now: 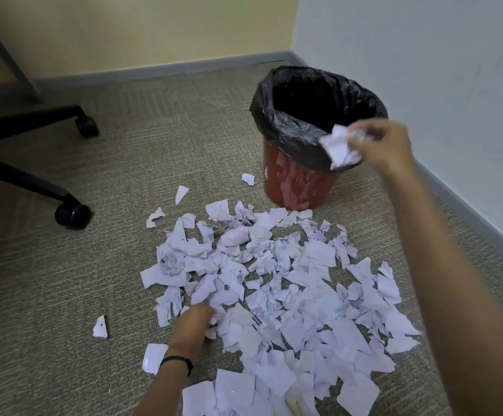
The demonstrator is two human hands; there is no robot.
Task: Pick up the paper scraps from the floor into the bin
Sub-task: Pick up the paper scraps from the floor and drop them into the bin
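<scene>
A big heap of torn white paper scraps (277, 283) covers the carpet in front of me. Behind it stands a red bin (298, 184) lined with a black bag (292, 127). My right hand (385, 145) is raised at the bin's near right rim and grips a crumpled bunch of scraps (341, 145) over the bag's edge. Down at the left side of the heap, my left hand (196, 318) reaches into the scraps, its fingertips hidden among them. A dark band circles the left wrist.
The black base and castors of an office chair (73, 216) stand at the left. Walls with grey skirting (466, 202) close the corner behind and right of the bin. Stray scraps (100, 327) lie apart on the carpet to the left.
</scene>
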